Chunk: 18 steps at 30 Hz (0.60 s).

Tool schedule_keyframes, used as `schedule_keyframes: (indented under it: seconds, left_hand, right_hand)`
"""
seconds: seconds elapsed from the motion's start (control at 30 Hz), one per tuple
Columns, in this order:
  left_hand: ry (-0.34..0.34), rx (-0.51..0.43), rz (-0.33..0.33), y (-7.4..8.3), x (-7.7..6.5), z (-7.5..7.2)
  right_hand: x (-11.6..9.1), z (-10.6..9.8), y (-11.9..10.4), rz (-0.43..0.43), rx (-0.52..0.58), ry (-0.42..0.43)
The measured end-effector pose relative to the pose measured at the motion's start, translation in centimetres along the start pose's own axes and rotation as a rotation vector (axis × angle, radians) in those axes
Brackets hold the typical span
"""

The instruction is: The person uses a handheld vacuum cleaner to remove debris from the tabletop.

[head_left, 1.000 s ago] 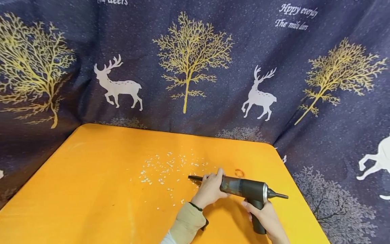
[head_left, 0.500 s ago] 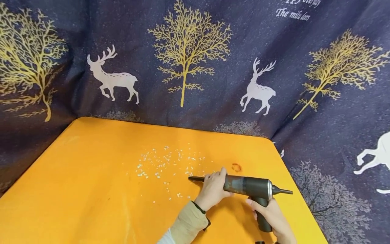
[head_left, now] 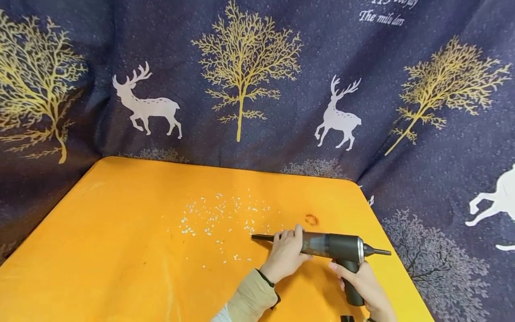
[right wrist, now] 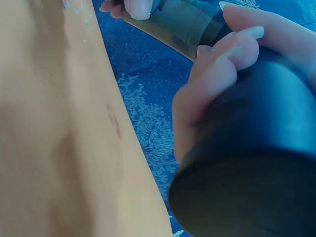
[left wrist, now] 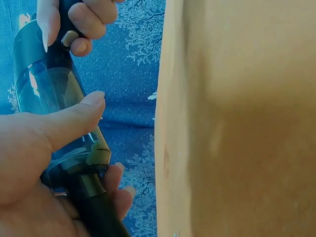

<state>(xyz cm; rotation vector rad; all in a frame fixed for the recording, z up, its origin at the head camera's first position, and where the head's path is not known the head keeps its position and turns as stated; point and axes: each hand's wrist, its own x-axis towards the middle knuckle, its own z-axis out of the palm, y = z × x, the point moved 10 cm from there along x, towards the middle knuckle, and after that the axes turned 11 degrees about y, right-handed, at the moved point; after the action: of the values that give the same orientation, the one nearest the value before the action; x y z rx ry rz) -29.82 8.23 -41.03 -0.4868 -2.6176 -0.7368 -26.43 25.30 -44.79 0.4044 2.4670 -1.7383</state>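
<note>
A black handheld vacuum cleaner [head_left: 344, 247] with a clear dust chamber is held over the table, its flat nozzle [head_left: 262, 237] pointing left. My left hand [head_left: 286, 256] grips its front end, where the nozzle joins the chamber; in the left wrist view the thumb [left wrist: 79, 116] lies across the clear chamber. The right hand [head_left: 364, 286] is wrapped round the handle [head_left: 352, 286], which fills much of the right wrist view. Small white scraps [head_left: 215, 214] are scattered over the tabletop, and the nozzle tip is beside the nearest of them. Whether the tip touches the table is unclear.
The orange-yellow table [head_left: 120, 250] has a reddish ring mark [head_left: 311, 219] behind the vacuum. Dark blue cloth [head_left: 281, 112] printed with deer and trees hangs along its back and sides. A small black object [head_left: 347, 318] shows at the bottom edge, below the right hand.
The head view has tilted and shifted slightly. Both hands and the vacuum have moved a little to the right, away from the scraps. The grip of each hand looks the same.
</note>
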Motion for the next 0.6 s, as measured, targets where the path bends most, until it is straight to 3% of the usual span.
schedule_keyframes:
  seconds: [0.27, 0.6]
  left_hand:
    - [-0.003, 0.0, -0.008, 0.3, 0.0, 0.4]
    - [-0.039, -0.029, -0.033, -1.3, 0.2, 0.2]
  right_hand:
    - [0.0, -0.3, 0.2, 0.027, -0.015, -0.014]
    - [0.1, 1.2, -0.3, -0.002, 0.009, 0.028]
